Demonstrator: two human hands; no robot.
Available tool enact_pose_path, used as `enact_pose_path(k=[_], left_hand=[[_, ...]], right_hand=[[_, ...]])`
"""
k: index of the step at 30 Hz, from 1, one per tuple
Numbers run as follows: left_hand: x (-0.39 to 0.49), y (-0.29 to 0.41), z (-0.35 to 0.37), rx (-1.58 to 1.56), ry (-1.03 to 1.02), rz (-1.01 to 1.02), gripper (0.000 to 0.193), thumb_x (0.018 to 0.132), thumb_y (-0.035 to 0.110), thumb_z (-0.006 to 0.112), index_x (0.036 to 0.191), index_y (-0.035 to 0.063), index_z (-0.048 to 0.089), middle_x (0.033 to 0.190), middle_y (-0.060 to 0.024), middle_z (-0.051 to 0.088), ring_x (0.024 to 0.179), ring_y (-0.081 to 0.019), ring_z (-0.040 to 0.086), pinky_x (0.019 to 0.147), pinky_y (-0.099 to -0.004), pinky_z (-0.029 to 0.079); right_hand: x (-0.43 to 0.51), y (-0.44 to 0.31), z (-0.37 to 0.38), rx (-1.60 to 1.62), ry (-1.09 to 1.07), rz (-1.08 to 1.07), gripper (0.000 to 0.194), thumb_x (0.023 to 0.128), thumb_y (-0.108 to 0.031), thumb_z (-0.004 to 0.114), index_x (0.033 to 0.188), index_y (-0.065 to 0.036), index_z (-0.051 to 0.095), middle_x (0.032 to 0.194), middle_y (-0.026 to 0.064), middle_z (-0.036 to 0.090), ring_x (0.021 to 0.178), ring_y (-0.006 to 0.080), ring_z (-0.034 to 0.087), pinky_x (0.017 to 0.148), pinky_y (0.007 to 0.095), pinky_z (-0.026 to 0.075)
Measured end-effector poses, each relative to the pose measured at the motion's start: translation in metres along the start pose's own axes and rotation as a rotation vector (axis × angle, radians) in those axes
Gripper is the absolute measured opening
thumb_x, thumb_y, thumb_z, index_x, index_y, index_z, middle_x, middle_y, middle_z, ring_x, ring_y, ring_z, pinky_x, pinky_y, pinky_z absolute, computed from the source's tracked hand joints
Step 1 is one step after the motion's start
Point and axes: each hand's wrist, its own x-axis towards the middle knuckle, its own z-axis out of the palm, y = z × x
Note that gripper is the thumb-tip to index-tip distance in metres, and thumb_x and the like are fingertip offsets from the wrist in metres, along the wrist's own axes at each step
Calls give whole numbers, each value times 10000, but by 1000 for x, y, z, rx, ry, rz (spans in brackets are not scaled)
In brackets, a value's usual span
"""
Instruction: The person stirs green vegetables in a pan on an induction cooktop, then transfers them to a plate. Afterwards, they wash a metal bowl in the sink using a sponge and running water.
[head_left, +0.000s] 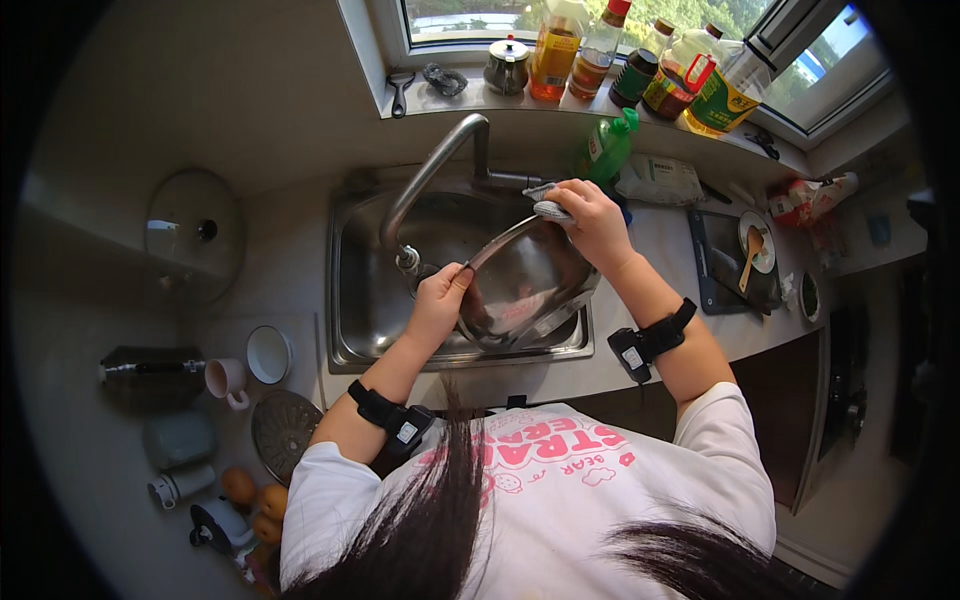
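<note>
A large shiny metal basin (517, 281) is tilted over the stainless steel sink (375, 322). Its left rim is pinched in my left hand (441, 296), thumb on top. My right hand (596, 221) grips a folded grey cloth (553, 211) against the basin's far right rim. The curved metal faucet (435, 169) arches over the sink, its nozzle just beyond my left hand. No running water can be made out. The basin hides part of the sink's bottom.
Behind the sink stand a green dish soap bottle (611, 150) and a wipes packet (660, 180). Several bottles line the windowsill (502, 101). On the right lies a cutting board (705, 262) with a knife and plate; a pink mug (225, 379) and white bowl (268, 355) sit left.
</note>
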Motion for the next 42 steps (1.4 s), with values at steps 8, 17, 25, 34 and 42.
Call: enact_pose_path(k=[8, 17, 25, 34, 42], left_hand=[[13, 15, 21, 124, 384, 18, 368, 947, 309, 529, 723, 18, 557, 551, 2, 536, 481, -53, 474, 444, -226, 368], [-12, 8, 4, -244, 512, 80, 441, 850, 447, 630, 781, 11, 619, 658, -2, 582, 584, -72, 499, 571, -208, 388], [-7, 50, 3, 290, 250, 212, 354, 868, 356, 643, 874, 8, 578, 729, -31, 647, 667, -107, 597, 650, -261, 477], [2, 71, 25, 577, 374, 231, 318, 876, 249, 633, 677, 8, 577, 535, -75, 485, 471, -107, 404, 466, -260, 357], [-22, 95, -3, 377, 407, 360, 370, 911, 323, 590, 733, 2, 545, 535, -11, 531, 503, -66, 498, 455, -247, 366]], right_hand=[[-3, -38, 32, 150, -151, -358, 349, 785, -326, 653, 1027, -82, 592, 1107, 92, 561, 1099, 306, 509, 957, 414, 397], [-31, 76, 31, 1553, 257, 840, 287, 966, -242, 449, 1185, -71, 522, 1086, 49, 565, 1057, 161, 508, 928, 307, 396], [-13, 61, 3, 1136, 157, 453, 173, 913, -180, 588, 1033, -76, 520, 988, -15, 537, 900, 80, 483, 815, 216, 403], [-2, -12, 8, 554, 159, 84, 388, 775, -15, 635, 1082, -99, 412, 1172, 83, 539, 1085, 258, 516, 1080, 502, 215], [-31, 67, 15, 1303, 196, 618, 223, 954, -85, 459, 1171, -44, 485, 1050, 23, 555, 950, 97, 517, 833, 244, 439]])
